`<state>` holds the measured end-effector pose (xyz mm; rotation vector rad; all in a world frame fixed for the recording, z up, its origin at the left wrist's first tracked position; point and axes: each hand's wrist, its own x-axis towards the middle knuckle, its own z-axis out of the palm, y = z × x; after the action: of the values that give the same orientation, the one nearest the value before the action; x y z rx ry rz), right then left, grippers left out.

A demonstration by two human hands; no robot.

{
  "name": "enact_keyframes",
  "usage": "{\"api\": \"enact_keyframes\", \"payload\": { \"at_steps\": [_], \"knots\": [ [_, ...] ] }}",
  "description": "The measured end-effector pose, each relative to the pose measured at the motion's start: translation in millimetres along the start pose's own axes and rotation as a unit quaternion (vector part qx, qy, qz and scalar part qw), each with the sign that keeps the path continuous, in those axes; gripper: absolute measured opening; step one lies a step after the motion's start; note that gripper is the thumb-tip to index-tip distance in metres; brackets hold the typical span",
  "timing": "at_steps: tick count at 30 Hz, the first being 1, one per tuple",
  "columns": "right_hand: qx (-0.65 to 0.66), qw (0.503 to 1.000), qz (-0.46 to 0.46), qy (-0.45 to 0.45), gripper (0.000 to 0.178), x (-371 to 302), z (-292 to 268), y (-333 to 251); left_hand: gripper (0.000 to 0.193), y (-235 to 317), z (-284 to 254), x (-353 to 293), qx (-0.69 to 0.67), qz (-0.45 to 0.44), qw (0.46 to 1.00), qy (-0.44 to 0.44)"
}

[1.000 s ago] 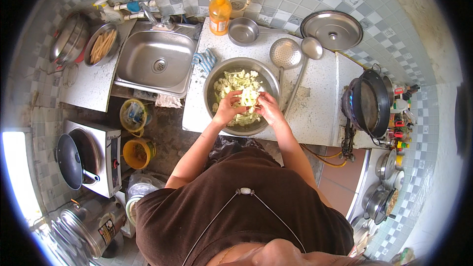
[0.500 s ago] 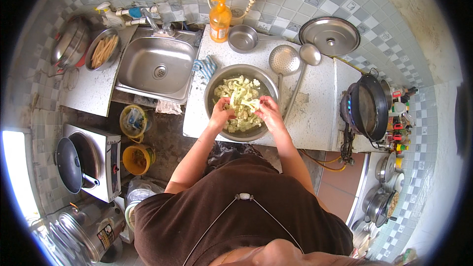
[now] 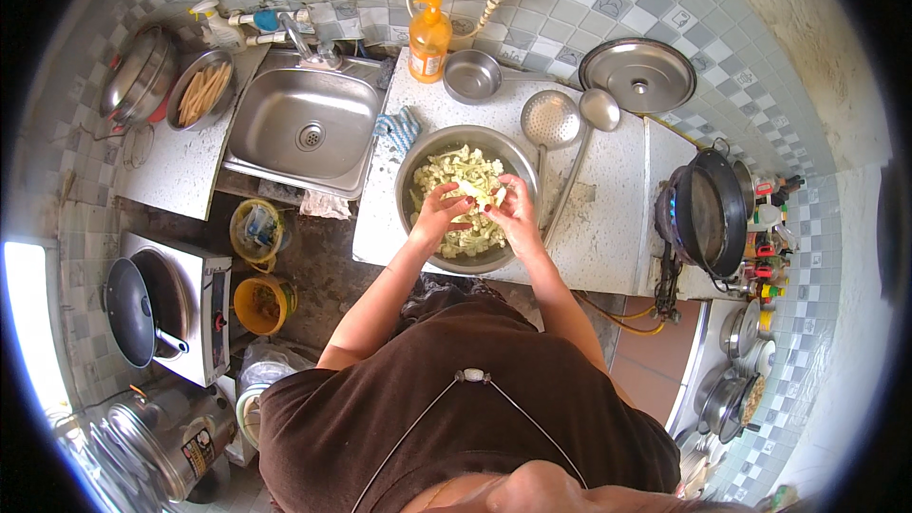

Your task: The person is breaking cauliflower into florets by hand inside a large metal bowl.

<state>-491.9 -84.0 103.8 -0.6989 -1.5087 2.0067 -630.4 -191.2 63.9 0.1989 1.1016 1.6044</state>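
Note:
A wide steel bowl (image 3: 408,163) stands on the counter, filled with pale yellow-green cauliflower pieces (image 3: 461,166). My left hand (image 3: 439,216) and my right hand (image 3: 516,213) are both over the bowl, their fingertips close together. Between them they pinch a cauliflower floret (image 3: 486,196), which partly hides behind the fingers. Both sets of fingers are curled, with red-painted nails showing.
A skimmer (image 3: 551,120) and a ladle (image 3: 598,110) lie right of the bowl. Behind are a small saucepan (image 3: 471,76), an orange pump bottle (image 3: 429,43) and a steel lid (image 3: 638,74). Left is the sink (image 3: 304,119); right, a black wok (image 3: 719,209) on a burner.
My hands have drawn closer together around the floret, the left shifting right and the fingers turning inward. The view has shifted slightly.

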Motion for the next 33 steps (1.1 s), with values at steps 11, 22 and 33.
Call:
{"api": "enact_keyframes", "payload": {
  "at_steps": [11,22,33],
  "knots": [
    [-0.135,0.990,0.030,-0.037,0.018,5,-11,23,0.051,-13,-11,10,0.080,0.107,0.991,-0.002],
    [-0.234,0.969,0.084,-0.005,0.024,10,-15,24,0.036,-11,-10,9,0.178,0.128,0.976,-0.019],
    [-0.277,0.961,0.009,-0.007,0.021,6,-6,20,0.016,-7,-7,4,0.229,0.113,0.966,-0.046]
  ]
}}
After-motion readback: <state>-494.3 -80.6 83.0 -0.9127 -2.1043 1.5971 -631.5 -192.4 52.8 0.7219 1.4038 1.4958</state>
